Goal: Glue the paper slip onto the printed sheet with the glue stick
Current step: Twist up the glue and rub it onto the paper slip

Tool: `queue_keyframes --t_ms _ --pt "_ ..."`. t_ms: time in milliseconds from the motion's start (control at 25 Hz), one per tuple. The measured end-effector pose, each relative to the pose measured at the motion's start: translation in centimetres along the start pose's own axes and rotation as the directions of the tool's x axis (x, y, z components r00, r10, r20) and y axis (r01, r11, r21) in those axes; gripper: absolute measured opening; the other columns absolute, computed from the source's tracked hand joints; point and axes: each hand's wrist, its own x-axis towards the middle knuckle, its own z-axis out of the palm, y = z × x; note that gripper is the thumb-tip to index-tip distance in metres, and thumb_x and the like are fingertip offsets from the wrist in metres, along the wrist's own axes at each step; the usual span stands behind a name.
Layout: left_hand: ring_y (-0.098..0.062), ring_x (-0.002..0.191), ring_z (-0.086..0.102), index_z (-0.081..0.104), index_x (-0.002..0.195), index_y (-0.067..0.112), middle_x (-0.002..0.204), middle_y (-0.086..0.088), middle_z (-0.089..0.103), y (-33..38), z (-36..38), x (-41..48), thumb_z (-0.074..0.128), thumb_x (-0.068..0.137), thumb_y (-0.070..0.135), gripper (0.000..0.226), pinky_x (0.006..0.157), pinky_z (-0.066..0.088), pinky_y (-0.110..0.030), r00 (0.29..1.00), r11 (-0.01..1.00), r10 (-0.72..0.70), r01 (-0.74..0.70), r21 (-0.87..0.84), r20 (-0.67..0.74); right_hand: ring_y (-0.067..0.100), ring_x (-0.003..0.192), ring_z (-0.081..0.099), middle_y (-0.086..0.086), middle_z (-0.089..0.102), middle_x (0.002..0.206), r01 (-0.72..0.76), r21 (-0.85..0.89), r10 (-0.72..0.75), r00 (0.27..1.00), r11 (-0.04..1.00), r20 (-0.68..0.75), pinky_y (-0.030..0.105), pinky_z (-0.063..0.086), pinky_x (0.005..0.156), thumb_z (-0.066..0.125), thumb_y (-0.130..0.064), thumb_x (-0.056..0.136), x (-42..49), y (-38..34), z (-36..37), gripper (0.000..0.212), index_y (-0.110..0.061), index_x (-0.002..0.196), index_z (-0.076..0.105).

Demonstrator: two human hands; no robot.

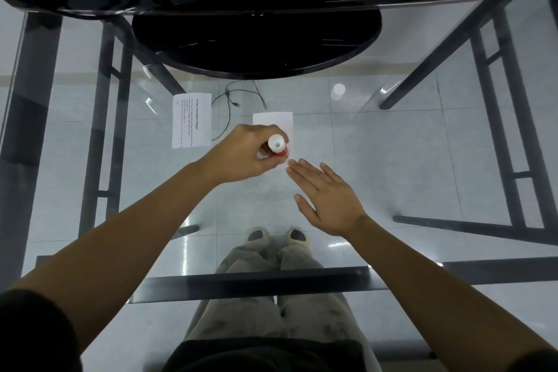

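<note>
Left hand [241, 154]: curled round the glue stick [276, 143], which is held upright, seemingly so that its tip can be rubbed downward.
Right hand [329, 199]: laid flat with fingers straight, and the slip's near corner is touched, probably to stop sliding.
Paper slip [277, 121]: laid blank on the glass table [392, 160], beneath the stick.
Printed sheet [191, 121]: placed to the left, apart, not yet joined.

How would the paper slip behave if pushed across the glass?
Thin and flat, the paper slip is probably light and floppy. On the smooth glass table it likely slides easily, perhaps why the right hand sits at its edge.
</note>
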Motion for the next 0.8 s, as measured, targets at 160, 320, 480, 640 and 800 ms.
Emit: queue_keyframes --t_ms 160,320,480,640,800 --pt "-0.014 0.074 0.062 0.061 0.097 0.012 0.088 -0.003 0.069 -0.8 -1.1 2.1 0.068 0.083 0.023 0.019 0.065 0.038 -0.002 0.995 0.997 -0.069 0.072 0.034 -0.075 0.018 0.138 0.029 0.005 0.037 0.147 0.006 -0.013 -0.006 1.000 1.000 -0.012 0.041 0.021 0.114 0.032 -0.036 0.096 -0.1 0.0 0.0 0.051 -0.013 0.141 0.034" --pt "-0.004 0.066 0.059 0.063 0.092 0.012 0.083 0.002 0.068 -0.9 -1.2 1.4 0.073 0.079 0.020 0.019 0.064 0.039 0.001 0.985 0.998 -0.069 0.066 -0.021 -0.161 0.017 0.139 0.026 0.003 0.034 0.149 0.001 -0.012 -0.001 1.000 1.000 0.002 0.038 0.015 0.114 0.033 -0.036 0.096 -0.1 0.0 0.1 0.051 -0.015 0.142 0.032" --pt "-0.006 0.068 0.061 0.064 0.092 0.013 0.084 0.000 0.070 -0.2 0.3 -1.4 0.073 0.078 0.022 0.019 0.069 0.046 -0.006 0.998 0.998 -0.050 0.048 -0.046 -0.043 0.018 0.138 0.028 0.003 0.036 0.148 0.004 -0.022 -0.004 1.000 1.000 -0.005 0.038 0.014 0.114 0.034 -0.036 0.095 -0.1 0.0 0.1 0.051 -0.015 0.141 0.033" --pt "-0.006 0.066 0.061 0.064 0.093 0.012 0.086 -0.003 0.071 -1.5 -1.6 0.5 0.072 0.080 0.022 0.019 0.066 0.042 -0.002 0.973 0.991 -0.137 0.134 -0.028 -0.184 0.015 0.139 0.023 0.003 0.035 0.149 0.001 -0.025 -0.001 1.000 1.000 -0.011 0.037 0.013 0.114 0.031 -0.036 0.096 -0.2 0.1 0.1 0.051 -0.015 0.142 0.032" --pt "0.001 0.067 0.061 0.064 0.090 0.015 0.083 0.003 0.069 -1.2 -1.4 -0.5 0.074 0.078 0.023 0.018 0.066 0.042 -0.001 0.972 0.989 -0.143 0.134 -0.061 -0.189 0.015 0.139 0.023 0.003 0.033 0.149 -0.002 -0.019 0.002 1.000 1.000 -0.005 0.037 0.014 0.114 0.035 -0.035 0.096 -0.1 0.1 0.1 0.051 -0.015 0.142 0.032"
